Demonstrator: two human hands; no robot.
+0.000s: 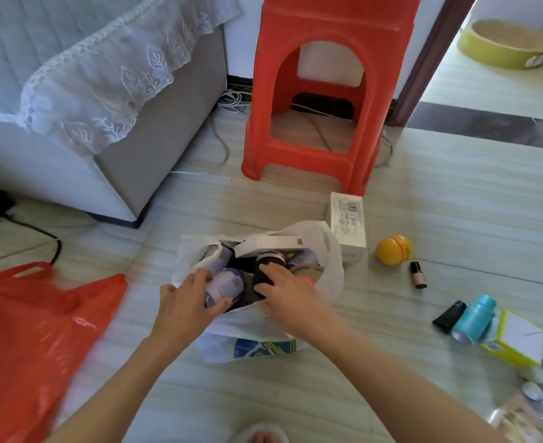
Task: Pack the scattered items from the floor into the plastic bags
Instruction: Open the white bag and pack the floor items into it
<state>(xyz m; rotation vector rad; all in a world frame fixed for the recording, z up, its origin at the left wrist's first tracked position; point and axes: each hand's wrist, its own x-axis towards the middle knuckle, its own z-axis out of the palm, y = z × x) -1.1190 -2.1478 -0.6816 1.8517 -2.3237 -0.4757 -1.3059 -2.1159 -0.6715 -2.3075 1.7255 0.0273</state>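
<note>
Both hands in white bag [330,251]: left hand [187,302] gripping pale can [223,286], right hand [287,294] clamping dark jar [268,266] upright; loose items right of right hand, nearer it.

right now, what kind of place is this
Most likely a room in a home: a tiled floor, a sofa with a lace cover, a red plastic stool, and a doorway to another room.

Red plastic bag [33,340] cut by left and bottom edges. Clear packets [532,407] at lower right corner blurred, cropped. White box [348,223] label unreadable. White bag [324,251] contents mostly hidden.
</note>
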